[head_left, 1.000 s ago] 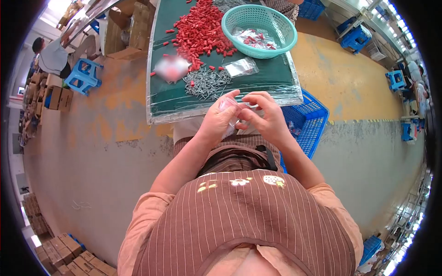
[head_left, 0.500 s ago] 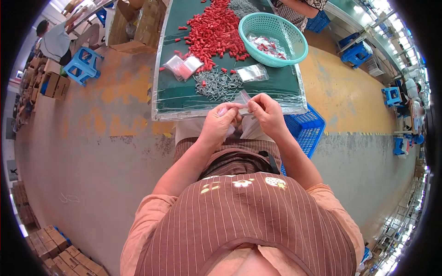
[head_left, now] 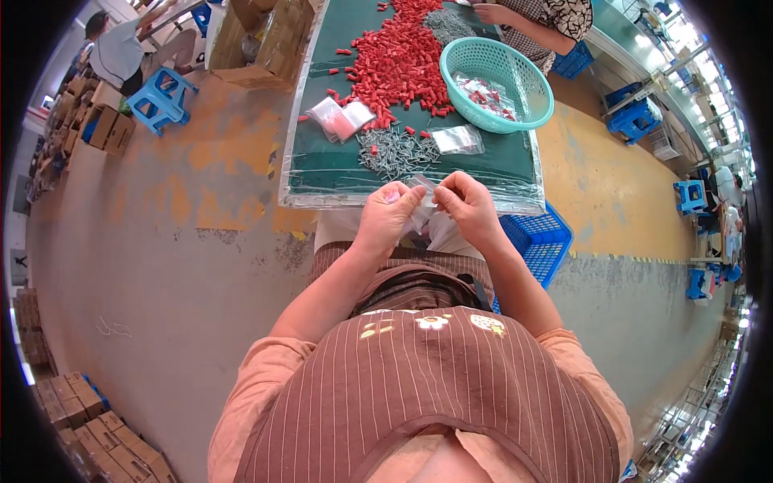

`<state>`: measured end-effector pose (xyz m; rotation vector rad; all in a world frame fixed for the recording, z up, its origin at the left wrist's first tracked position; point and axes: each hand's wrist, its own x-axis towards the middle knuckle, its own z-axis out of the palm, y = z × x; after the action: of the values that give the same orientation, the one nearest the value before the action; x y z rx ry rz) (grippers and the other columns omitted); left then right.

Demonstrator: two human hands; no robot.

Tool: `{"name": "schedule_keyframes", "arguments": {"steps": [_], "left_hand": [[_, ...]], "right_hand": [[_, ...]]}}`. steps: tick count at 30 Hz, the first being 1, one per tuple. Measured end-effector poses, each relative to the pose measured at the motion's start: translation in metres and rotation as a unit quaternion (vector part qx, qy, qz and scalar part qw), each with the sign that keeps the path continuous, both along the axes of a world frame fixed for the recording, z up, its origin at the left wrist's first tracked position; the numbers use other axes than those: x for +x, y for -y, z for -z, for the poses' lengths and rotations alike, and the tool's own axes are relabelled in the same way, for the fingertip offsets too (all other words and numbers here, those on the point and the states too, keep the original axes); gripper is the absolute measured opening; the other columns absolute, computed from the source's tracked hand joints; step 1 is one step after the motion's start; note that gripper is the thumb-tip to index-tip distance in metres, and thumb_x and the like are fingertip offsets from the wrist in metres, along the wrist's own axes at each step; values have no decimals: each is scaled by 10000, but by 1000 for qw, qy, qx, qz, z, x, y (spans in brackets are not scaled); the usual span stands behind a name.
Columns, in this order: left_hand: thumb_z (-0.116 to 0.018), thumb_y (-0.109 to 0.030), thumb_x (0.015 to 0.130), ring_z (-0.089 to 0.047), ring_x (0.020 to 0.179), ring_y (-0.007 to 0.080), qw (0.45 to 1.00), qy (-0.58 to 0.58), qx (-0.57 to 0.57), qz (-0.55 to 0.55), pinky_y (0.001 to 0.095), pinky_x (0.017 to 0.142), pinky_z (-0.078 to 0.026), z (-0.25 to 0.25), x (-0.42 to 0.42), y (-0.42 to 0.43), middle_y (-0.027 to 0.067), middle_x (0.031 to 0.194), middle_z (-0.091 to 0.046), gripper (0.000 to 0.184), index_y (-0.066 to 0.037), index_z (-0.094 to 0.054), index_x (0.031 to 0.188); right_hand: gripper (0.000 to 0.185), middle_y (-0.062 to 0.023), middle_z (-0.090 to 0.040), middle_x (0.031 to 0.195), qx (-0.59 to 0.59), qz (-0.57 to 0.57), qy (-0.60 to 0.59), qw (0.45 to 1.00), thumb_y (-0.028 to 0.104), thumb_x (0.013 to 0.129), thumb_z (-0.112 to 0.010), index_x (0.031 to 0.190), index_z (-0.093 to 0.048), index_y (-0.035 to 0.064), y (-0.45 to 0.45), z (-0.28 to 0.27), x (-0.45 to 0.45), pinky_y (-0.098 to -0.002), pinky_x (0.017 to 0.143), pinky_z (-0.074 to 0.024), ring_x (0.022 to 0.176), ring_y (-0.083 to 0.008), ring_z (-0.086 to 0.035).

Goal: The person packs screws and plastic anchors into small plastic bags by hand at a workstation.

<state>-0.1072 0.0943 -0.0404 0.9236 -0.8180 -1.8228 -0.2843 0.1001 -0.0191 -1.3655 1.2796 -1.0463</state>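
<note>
Close to the table's front edge, my left hand (head_left: 383, 219) and my right hand (head_left: 471, 213) pinch a small clear plastic bag (head_left: 422, 212) between them. The left thumb lies along its upper part, and the right thumb and fingers grip the other side. Whatever may be inside the bag cannot be made out. Just beyond my hands lies a heap of grey screws (head_left: 394, 154), with a large pile of red plastic plugs (head_left: 396, 68) behind it. Flat stacks of clear bags lie right (head_left: 457, 140) and left (head_left: 341, 121) of the screws.
A turquoise basket (head_left: 527, 95) with filled bags stands on the green table (head_left: 322, 169) at right. Beneath that corner is a blue crate (head_left: 551, 243). A co-worker's arm (head_left: 531, 28) reaches in across the table. A cardboard box (head_left: 266, 50) and blue stool (head_left: 161, 101) stand left.
My view has shifted, so the table appears farther right and slightly lower. My left thumb has straightened upward, and the bag between my hands shows more spread out.
</note>
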Motion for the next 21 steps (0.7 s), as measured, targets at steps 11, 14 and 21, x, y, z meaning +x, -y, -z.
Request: {"name": "schedule_keyframes", "arguments": {"steps": [11, 14, 21], "left_hand": [[-647, -78, 896, -544, 623, 105, 995, -14, 93, 21, 212, 544, -432, -23, 20, 8, 42, 791, -616, 99, -25, -578, 942], [-650, -76, 890, -550, 651, 77, 997, 50, 0, 52, 197, 572, -436, -30, 18, 16, 19, 810, -627, 124, -7, -632, 992], [-698, -114, 867, -524, 659, 38, 980, 179, -78, 37, 189, 578, -433, -28, 7, 25, -25, 771, -621, 88, -29, -684, 887]], "right_hand": [[128, -47, -642, 801, 68, -73, 2, 995, 108, 934, -586, 880, -573, -8, 12, -21, -21, -244, 642, -486, 717, -93, -590], [129, -51, -643, 804, 84, -107, -16, 991, 109, 927, -592, 883, -576, -11, 17, -27, -21, -249, 645, -488, 723, -94, -591], [141, -31, -634, 803, 34, -88, 10, 995, 118, 905, -629, 943, -601, -15, 19, -23, -17, -246, 668, -479, 731, -85, -576]]}}
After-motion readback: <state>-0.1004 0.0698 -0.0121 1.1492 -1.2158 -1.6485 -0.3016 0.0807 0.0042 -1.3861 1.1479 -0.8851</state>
